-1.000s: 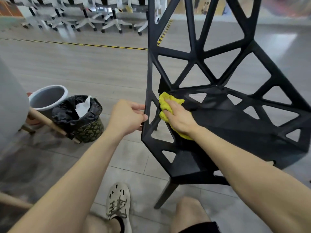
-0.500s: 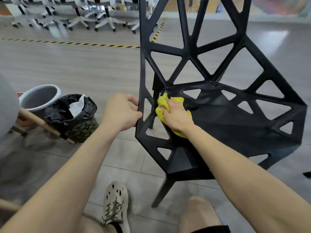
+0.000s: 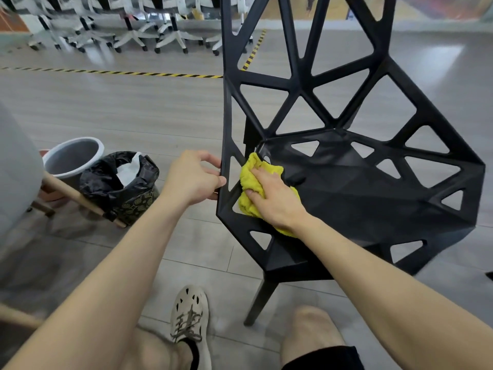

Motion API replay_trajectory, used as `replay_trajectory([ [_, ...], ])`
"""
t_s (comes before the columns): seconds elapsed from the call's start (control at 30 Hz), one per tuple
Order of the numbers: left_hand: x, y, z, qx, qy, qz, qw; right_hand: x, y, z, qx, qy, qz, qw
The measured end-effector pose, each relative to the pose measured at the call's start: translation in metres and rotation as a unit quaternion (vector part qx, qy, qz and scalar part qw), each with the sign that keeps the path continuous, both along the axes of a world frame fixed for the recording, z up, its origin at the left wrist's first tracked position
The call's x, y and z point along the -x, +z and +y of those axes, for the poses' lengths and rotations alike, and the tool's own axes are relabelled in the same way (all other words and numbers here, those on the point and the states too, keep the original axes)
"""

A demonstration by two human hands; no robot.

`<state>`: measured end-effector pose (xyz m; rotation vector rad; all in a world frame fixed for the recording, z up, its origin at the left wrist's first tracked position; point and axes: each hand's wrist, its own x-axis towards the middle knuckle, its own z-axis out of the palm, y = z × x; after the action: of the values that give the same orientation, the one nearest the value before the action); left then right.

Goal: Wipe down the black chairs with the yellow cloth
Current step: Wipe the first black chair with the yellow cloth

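Our left hand (image 3: 192,177) gripped the black chair (image 3: 373,209) by the outer edge of its side frame, fingers curled round the bar. Our right hand (image 3: 273,200) lay on the yellow cloth (image 3: 249,182), fingers spread, pressing it onto the seat's corner just inside that frame. Beside the chair, past our left hand, stood a bin lined with a black bag (image 3: 112,182), then a grey bucket (image 3: 70,160); a pale shoe (image 3: 190,313) rested by the chair's front leg
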<state>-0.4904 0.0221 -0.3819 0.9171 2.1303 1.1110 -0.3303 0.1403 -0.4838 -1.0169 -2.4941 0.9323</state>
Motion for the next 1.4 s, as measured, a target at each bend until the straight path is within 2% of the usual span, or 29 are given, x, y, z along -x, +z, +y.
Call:
replay_trajectory([
  [0.1,0.003,0.001,-0.002,-0.005,-0.007,-0.027,1.0,-0.01,0.001,-0.001,-0.031,0.029,0.018,0.999],
  [0.17,0.003,0.001,-0.004,-0.013,-0.012,-0.041,0.999,-0.002,0.022,0.013,-0.033,-0.061,0.1,0.993],
  [0.23,0.003,-0.001,-0.006,-0.021,-0.021,-0.05,0.998,0.017,0.047,0.027,-0.024,-0.148,0.205,0.967],
  [0.3,0.004,-0.004,-0.008,-0.032,-0.024,-0.053,0.998,0.04,0.063,0.021,-0.044,-0.075,0.244,0.966],
  [0.37,0.003,-0.007,-0.01,-0.047,-0.029,-0.054,0.997,0.049,0.047,0.006,-0.049,0.044,0.219,0.973],
  [0.53,-0.002,-0.011,-0.014,-0.07,-0.033,-0.049,0.996,0.002,0.025,0.031,-0.064,0.03,0.076,0.995],
  [0.57,-0.002,-0.01,-0.013,-0.069,-0.028,-0.051,0.996,0.007,0.032,0.04,-0.065,0.009,0.08,0.995],
  [0.63,-0.001,-0.008,-0.013,-0.063,-0.025,-0.065,0.996,0.033,0.054,0.042,-0.068,-0.035,0.151,0.986],
  [0.7,0.003,-0.007,-0.013,-0.061,-0.036,-0.076,0.995,0.052,0.062,0.019,-0.04,0.016,0.189,0.981],
  [0.77,0.005,-0.007,-0.013,-0.062,-0.047,-0.079,0.994,0.033,0.046,0.005,-0.005,0.059,0.167,0.984],
  [0.9,0.011,-0.008,-0.011,-0.055,-0.044,-0.083,0.994,-0.017,0.03,0.021,0.001,0.045,0.046,0.998],
  [0.97,0.017,-0.005,-0.008,-0.039,-0.057,-0.076,0.995,-0.004,0.041,0.036,-0.002,0.023,0.053,0.998],
  [1.03,0.024,-0.003,-0.007,-0.033,-0.073,-0.074,0.994,0.018,0.057,0.048,0.006,-0.088,0.108,0.99],
  [1.1,0.031,-0.003,-0.005,-0.045,-0.069,-0.066,0.994,0.039,0.079,0.065,0.043,-0.224,0.157,0.961],
  [1.13,0.036,-0.004,-0.001,-0.051,-0.064,-0.047,0.996,0.047,0.093,0.076,0.091,-0.263,0.158,0.947],
  [1.23,0.05,-0.007,0.013,-0.077,-0.05,0.002,0.996,0.065,0.133,0.102,0.363,-0.247,0.156,0.885],
  [1.27,0.055,-0.007,0.016,-0.077,-0.048,0.008,0.996,0.066,0.139,0.102,0.416,-0.231,0.141,0.868],
  [1.4,0.071,-0.011,0.029,-0.047,-0.061,0.012,0.997,0.054,0.115,0.098,0.412,-0.216,0.061,0.883],
])
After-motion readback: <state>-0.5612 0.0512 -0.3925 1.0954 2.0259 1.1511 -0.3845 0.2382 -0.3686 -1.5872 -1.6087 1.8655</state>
